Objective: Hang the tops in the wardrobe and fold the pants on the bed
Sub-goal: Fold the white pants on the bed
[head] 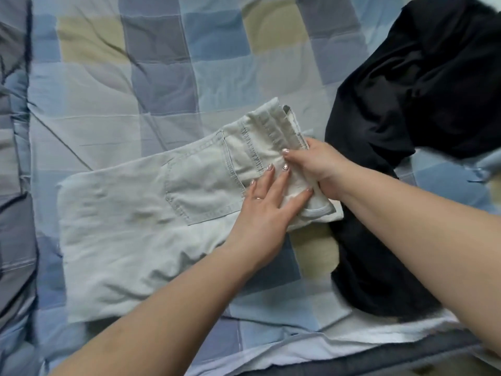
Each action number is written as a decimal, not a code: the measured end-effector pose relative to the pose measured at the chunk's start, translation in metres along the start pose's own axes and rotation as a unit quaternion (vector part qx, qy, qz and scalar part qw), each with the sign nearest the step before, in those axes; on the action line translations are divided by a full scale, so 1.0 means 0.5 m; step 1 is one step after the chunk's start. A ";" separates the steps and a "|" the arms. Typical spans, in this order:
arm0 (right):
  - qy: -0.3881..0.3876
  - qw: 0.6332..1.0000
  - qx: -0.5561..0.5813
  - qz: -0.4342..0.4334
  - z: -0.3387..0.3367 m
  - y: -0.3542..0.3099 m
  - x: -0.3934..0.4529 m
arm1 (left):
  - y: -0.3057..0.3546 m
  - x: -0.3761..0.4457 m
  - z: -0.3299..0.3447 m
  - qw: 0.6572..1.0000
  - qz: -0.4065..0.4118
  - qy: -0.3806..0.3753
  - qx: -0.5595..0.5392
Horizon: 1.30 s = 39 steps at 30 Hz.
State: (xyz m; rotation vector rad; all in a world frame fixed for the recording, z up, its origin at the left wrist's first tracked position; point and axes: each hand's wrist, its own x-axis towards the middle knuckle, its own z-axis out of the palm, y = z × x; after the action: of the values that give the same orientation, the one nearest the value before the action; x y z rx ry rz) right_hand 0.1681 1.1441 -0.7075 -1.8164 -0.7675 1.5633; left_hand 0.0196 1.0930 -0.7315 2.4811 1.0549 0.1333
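Pale beige pants lie flat on the bed, folded lengthwise, back pocket up, waistband toward the right. My left hand presses flat on the pants beside the pocket, fingers straight and spread. My right hand grips the waistband end, thumb on top and fingers curled under the fabric. A black garment lies crumpled on the bed to the right of the pants, running down past my right forearm.
The bed wears a checked quilt of blue, grey and beige squares. A white sheet edge and a dark bed edge run along the bottom. Grey folds of bedding lie at the left.
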 end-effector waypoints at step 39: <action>0.024 0.993 -0.059 -0.096 0.381 0.186 0.132 | -0.484 -0.411 -0.029 0.662 -0.545 0.058 -0.511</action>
State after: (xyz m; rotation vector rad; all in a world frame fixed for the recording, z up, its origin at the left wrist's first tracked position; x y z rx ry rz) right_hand -0.0084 1.1497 -0.8420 -1.7981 -0.9984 1.3716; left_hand -0.2893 1.1013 -0.8060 0.6260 1.6864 0.3686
